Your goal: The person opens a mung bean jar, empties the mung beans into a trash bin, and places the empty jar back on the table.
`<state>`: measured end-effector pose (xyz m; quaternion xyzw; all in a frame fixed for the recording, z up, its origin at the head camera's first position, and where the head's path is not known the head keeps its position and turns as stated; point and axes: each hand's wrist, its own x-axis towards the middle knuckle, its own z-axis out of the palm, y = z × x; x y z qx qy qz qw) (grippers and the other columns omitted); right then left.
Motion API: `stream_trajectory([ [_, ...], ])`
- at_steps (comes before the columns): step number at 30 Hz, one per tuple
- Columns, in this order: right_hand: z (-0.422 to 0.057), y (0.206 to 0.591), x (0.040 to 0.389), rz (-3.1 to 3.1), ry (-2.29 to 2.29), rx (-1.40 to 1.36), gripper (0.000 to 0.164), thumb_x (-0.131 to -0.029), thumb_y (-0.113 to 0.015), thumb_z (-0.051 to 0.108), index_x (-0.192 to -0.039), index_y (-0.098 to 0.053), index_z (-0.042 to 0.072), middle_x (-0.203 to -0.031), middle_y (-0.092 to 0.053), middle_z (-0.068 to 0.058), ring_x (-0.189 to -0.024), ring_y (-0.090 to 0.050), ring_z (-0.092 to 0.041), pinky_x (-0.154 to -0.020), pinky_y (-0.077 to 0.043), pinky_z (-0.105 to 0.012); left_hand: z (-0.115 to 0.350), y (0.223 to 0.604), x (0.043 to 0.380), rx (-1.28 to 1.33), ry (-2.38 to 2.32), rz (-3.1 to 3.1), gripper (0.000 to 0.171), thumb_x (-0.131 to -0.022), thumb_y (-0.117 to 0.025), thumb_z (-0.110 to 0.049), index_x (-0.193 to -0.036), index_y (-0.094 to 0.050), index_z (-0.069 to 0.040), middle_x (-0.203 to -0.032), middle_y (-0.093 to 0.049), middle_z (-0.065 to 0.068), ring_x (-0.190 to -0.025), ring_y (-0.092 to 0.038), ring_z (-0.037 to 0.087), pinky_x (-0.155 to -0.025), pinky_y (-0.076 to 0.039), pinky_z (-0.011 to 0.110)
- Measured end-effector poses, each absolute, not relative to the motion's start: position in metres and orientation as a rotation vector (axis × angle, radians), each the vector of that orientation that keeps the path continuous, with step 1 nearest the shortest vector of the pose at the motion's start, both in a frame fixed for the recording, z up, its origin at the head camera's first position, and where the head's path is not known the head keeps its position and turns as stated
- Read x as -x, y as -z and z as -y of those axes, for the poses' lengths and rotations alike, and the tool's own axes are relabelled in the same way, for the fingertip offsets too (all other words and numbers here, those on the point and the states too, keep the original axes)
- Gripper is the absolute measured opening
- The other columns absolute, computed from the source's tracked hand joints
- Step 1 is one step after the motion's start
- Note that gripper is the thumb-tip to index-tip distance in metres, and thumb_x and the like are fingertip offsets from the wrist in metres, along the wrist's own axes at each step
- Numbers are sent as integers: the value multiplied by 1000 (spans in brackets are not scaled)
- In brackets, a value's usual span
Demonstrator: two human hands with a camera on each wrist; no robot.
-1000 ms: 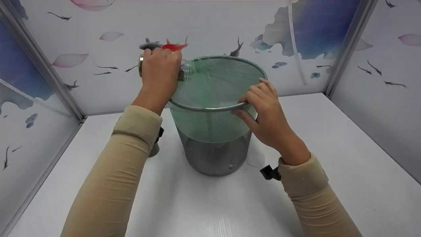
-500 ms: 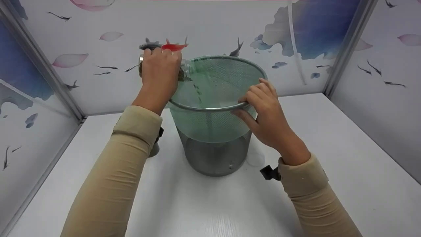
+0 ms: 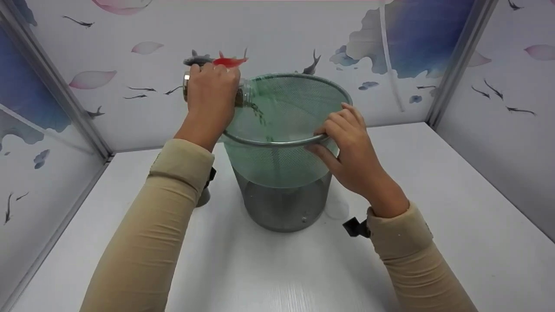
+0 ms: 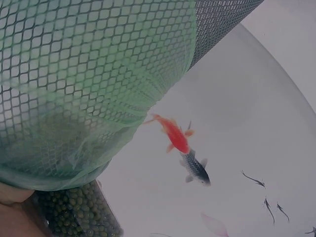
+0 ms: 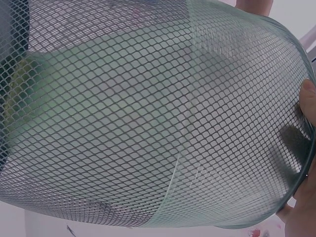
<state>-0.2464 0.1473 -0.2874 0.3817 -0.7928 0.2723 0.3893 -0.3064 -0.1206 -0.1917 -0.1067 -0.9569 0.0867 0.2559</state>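
My left hand point(image 3: 212, 93) grips a clear jar point(image 3: 244, 93) tipped sideways, its mouth over the left rim of a dark wire-mesh wastebasket point(image 3: 286, 212). Small green beans point(image 3: 259, 115) fall from the mouth into the basket. A thin green plastic bag point(image 3: 277, 167) lines the basket and folds down over its outside. On the right front, my right hand point(image 3: 353, 147) holds the rim, fingers over it and thumb below. The left wrist view shows green beans inside the jar point(image 4: 79, 210). Through the mesh in the right wrist view, a yellowish-green patch point(image 5: 22, 86) shows inside the bag.
A clear round disc point(image 3: 337, 209) lies on the white table point(image 3: 277, 268) right of the basket. Behind the left cuff a dark grey object point(image 3: 204, 198) partly shows. Printed panels point(image 3: 277, 34) with fish and petals stand around the table's back and sides.
Beans have begun to fall from the jar, and the stream is now longer, reaching down into the bag. Both hands stay in place.
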Motion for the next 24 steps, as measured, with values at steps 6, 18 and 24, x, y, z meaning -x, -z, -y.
stream_trajectory([
  [6, -147, 287, 245, 2017, -692, -969, 19, -98, -78, 19, -100, -67, 4, -93, -60, -11, -96, -54, -30, -126, -24, -57, 120, 192, 306, 284, -256, 2586, 37, -100, -70, -1, -136, -66, 0, -134, -70, 25, -122, -62, 45, -109, -45, 59],
  [18, -147, 287, 246, 2016, -692, -967, 19, -98, -78, 18, -99, -66, 3, -93, -60, -10, -96, -54, -30, -126, -24, -57, 120, 192, 306, 292, -245, 2581, 34, -100, -68, 1, -134, -66, 0, -132, -70, 24, -122, -62, 45, -110, -44, 59],
  [24, -147, 287, 246, 2018, -690, -966, 19, -98, -78, 19, -99, -66, 4, -93, -60, -10, -96, -53, -30, -125, -24, -57, 120, 192, 307, 293, -243, 2581, 34, -99, -68, 1, -133, -67, 0, -132, -70, 24, -122, -62, 45, -109, -45, 59],
])
